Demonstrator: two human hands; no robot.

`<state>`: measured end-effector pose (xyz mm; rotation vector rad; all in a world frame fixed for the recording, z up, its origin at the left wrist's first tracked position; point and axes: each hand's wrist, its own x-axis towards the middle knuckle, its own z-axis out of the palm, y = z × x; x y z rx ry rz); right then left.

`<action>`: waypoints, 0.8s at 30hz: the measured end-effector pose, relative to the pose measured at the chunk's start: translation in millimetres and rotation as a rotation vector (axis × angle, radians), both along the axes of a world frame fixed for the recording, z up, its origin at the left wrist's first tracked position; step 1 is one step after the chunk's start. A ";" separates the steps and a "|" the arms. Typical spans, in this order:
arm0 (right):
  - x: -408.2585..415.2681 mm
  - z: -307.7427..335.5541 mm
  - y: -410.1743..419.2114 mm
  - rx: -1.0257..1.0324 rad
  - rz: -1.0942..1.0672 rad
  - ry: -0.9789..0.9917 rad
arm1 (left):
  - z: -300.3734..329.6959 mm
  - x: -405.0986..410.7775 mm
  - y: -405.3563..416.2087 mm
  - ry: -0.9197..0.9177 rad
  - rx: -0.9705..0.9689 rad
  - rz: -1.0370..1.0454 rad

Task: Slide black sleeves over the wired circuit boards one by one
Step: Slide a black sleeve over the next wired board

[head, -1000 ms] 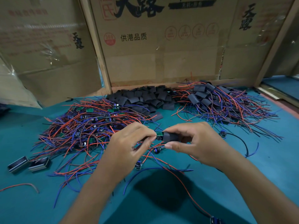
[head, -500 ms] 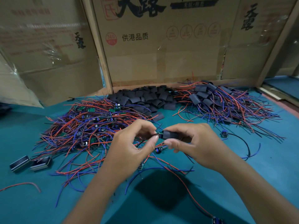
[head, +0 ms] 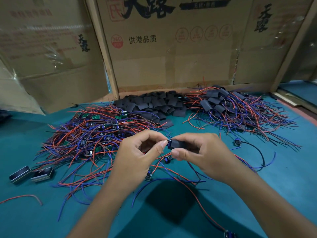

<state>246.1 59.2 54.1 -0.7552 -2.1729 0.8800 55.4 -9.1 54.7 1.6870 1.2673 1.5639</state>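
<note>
My right hand (head: 200, 152) grips a black sleeve (head: 176, 144) between thumb and fingers above the table. A circuit board sits almost fully inside it; only a blue part (head: 169, 144) shows at the sleeve's left mouth. My left hand (head: 139, 157) pinches the thin wires coming out of that end. Red and blue wires trail from my hands toward me. A pile of bare wired boards (head: 96, 133) lies to the left, loose black sleeves (head: 154, 105) heap at the back centre, and sleeved boards (head: 231, 110) lie at the back right.
Cardboard boxes (head: 171, 48) wall off the back of the teal table (head: 42, 212). Two small metal-framed parts (head: 30, 174) lie at the left. A stray red wire (head: 22, 198) lies near the front left. A loose board on black wire (head: 237, 143) lies right of my hands.
The sleeve has gone further over the board: the green board seen between my hands is now covered. My left fingers have shifted from the board to the wires at its end.
</note>
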 end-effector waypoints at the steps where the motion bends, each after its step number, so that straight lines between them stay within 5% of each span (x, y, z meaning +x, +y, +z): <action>1: -0.2 -0.2 0.2 -0.020 -0.002 0.001 | 0.3 -0.2 0.2 -0.001 -0.006 -0.004; 24: -4.4 -1.3 -3.2 -0.113 0.058 0.033 | 1.3 -9.1 -0.6 0.045 -0.203 -0.108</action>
